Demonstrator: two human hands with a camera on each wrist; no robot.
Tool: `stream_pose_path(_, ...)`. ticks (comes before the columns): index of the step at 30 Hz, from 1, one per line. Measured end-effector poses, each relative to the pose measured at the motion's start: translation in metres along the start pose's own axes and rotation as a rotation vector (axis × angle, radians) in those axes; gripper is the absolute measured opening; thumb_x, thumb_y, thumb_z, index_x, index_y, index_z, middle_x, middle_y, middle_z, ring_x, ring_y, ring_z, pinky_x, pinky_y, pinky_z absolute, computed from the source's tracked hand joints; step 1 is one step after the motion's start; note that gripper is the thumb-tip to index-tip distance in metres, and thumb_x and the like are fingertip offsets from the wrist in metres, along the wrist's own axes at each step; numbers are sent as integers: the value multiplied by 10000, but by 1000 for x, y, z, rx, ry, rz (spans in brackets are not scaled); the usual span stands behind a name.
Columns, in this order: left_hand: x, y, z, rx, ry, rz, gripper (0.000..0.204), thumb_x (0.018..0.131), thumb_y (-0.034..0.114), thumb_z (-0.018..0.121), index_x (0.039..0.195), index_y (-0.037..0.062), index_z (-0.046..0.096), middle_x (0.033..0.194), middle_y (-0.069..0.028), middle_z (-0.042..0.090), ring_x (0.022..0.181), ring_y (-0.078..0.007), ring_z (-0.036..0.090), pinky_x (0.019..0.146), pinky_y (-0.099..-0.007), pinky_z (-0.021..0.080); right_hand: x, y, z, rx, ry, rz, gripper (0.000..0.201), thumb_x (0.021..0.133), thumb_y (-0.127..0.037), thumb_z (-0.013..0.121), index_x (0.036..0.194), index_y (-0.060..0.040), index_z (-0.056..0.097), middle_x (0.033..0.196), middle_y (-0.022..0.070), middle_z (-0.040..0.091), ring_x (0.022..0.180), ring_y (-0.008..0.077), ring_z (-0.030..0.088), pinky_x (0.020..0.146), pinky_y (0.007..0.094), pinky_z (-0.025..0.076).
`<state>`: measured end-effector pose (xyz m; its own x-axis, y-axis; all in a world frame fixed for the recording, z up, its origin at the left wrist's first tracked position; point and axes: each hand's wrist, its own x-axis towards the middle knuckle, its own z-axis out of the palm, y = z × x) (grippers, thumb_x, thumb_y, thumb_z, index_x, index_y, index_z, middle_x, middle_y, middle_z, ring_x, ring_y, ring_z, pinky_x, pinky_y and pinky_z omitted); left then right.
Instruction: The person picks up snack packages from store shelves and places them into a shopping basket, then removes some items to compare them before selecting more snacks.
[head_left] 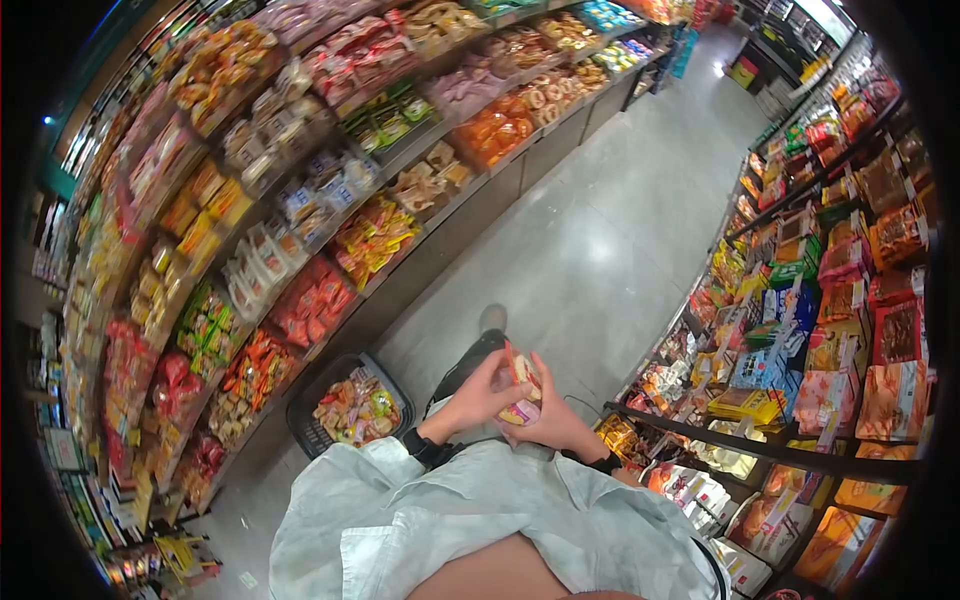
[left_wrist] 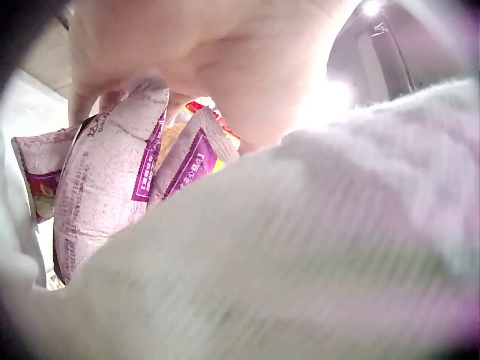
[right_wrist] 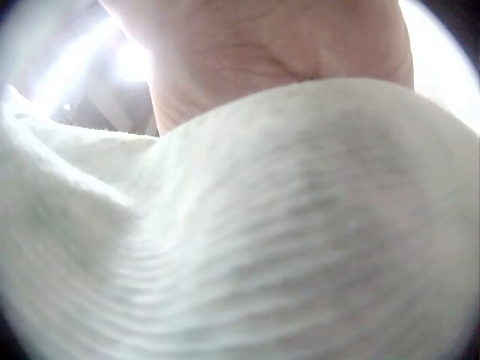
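Both hands are together in front of the body in the head view, holding small wrapped snack packets (head_left: 521, 408) between them. My left hand (head_left: 478, 392) grips them from the left, its fingertips at the upper packet. From the other side my right hand (head_left: 556, 424) curls round them, thumb toward the top. Pale, puffy packets (left_wrist: 112, 176) with purple labels show below the left palm (left_wrist: 202, 52) in the left wrist view; a red and yellow wrapper peeks out behind. In the right wrist view a pale sleeve (right_wrist: 285, 225) hides everything but the heel of the hand.
A dark basket (head_left: 296, 425) holding mixed snack packets stands on the floor to the left. Tiered shelves of packaged snacks (head_left: 375, 235) line the left side. Another rack of packets (head_left: 765, 370) rises close on the right. Between them a grey floor aisle (head_left: 600, 210) runs forward.
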<state>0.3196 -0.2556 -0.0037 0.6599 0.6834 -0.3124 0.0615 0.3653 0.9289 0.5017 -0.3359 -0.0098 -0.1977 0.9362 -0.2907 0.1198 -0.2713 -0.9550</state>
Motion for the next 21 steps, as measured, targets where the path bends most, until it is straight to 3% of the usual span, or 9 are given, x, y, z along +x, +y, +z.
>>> stream_pose_path(2,31,2,4,49,-64,19,615,997,262,707,1463,-9,410,1339,-103,576,1251,-181,563,1057,-338,464,2,-7,-20,36,57,55,1299,752,-160,886,1627,-46,-66,1498,220,473,1337,285,534,1115,397,434)
stream_pose_path(5,79,25,3,-238,-153,-161,554,1045,282,630,1480,31,398,1357,-80,564,1272,-165,541,1069,-334,455,18,18,-45,201,153,-60,1309,746,-100,888,1627,-64,-79,1488,213,474,1338,282,527,1109,409,441)
stream_pose_path(9,153,35,-7,-477,-232,-163,505,1082,327,542,1490,72,388,1393,-69,549,1313,-165,512,1122,-353,408,49,7,-99,294,184,81,1311,728,-57,891,1647,-127,-42,1492,197,461,1315,263,541,1075,395,470)
stream_pose_path(14,258,62,-10,-792,-324,-156,506,1085,382,510,1487,95,404,1429,-64,547,1330,-194,514,1167,-369,352,104,-7,-188,231,218,104,1288,731,-91,894,1639,-72,-19,1472,184,480,1300,251,552,1065,379,480)
stream_pose_path(17,308,81,-15,-783,-398,-186,505,1088,401,484,1485,91,445,1500,-86,521,1385,-233,483,1215,-399,306,138,-16,-225,283,235,106,1260,722,-96,894,1638,-66,31,1470,171,472,1305,246,542,1066,372,478)
stream_pose_path(21,366,99,-24,-909,-367,-232,450,1087,390,480,1431,100,493,1459,-93,560,1356,-236,510,1187,-403,343,176,-14,-272,312,264,92,1179,712,-84,878,1624,-65,132,1461,149,462,1324,241,513,1088,369,457)
